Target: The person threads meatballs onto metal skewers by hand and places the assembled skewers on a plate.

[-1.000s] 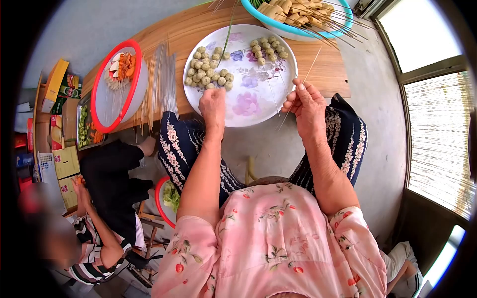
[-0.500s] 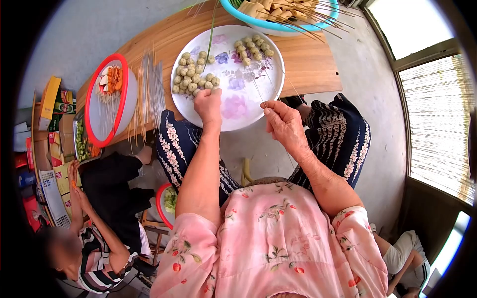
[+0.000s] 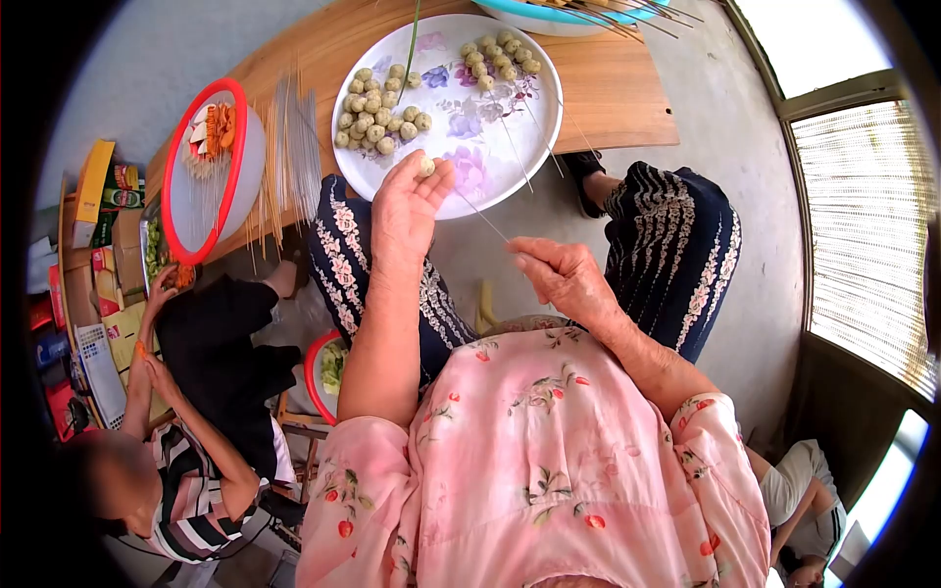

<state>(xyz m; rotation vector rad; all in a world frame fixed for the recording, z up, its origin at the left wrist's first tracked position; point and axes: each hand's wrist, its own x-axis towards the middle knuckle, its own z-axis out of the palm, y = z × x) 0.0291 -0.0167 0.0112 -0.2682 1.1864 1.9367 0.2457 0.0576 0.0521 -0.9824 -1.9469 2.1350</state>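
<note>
Between the fingertips of my left hand (image 3: 410, 201) is one grey-green meatball (image 3: 427, 168), held just over the near rim of a large floral plate (image 3: 392, 196). My right hand (image 3: 564, 274), fingers pinched, grips a thin skewer (image 3: 483, 217) that points up and left toward the held ball. The skewer's tip is apart from the ball. A heap of loose meatballs (image 3: 368, 108) covers the plate's left side. At its upper right lie several skewered meatballs (image 3: 500, 57), their thin sticks reaching over the right rim. A green stem (image 3: 410, 54) crosses the plate's far edge.
On the wooden table (image 3: 613, 93), bundled skewers (image 3: 284, 147) lie left of the plate. Beyond them stands a red-rimmed basin (image 3: 235, 176) with skewered food. A blue-rimmed basin (image 3: 549, 18) stands at the back. A co-worker (image 3: 211, 480) sits at left; another person (image 3: 809, 500) is at lower right.
My left hand has lifted a meatball from the heap and drawn it back toward me, palm turned up. My right hand has moved slightly down, bringing the skewer off the plate.
</note>
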